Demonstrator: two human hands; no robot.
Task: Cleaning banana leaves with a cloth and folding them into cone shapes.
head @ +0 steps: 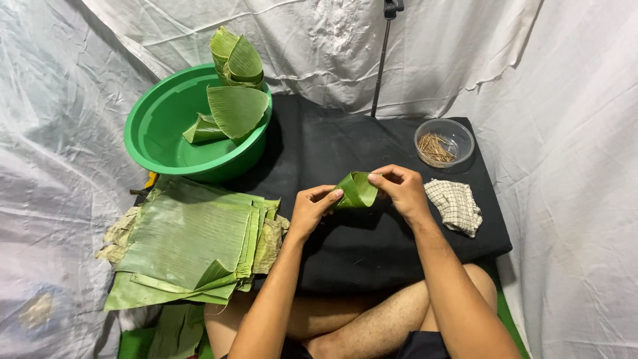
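Left hand (311, 207) gripped the near-left edge of a folded banana leaf piece (357, 189), thumb tip pressed on the leaf, fingers curled shut beneath it. Right hand (401, 189) pinched the leaf's far-right rim, thumb and forefinger closed on it. Leaf piece was held between both hands, just above the middle of the black worktop (345, 252), rolled into a cone-like fold.

Scene, left to right:
- Stack of flat banana leaf sheets (189, 242) lay at near left, overlapping the worktop's left edge.
- Green plastic basin (159, 129) stood far left; folded leaf cones (229, 110) sat in it and leaned on its far-right rim.
- Thin dark stand pole (382, 63) rose behind the worktop's far edge.
- Clear round bowl (444, 141) of thin wooden sticks (435, 147) stood far right.
- Checked cloth (454, 206) lay crumpled just near of the bowl, right of the right hand.
- White sheeting (571, 133) surrounded the whole setup.
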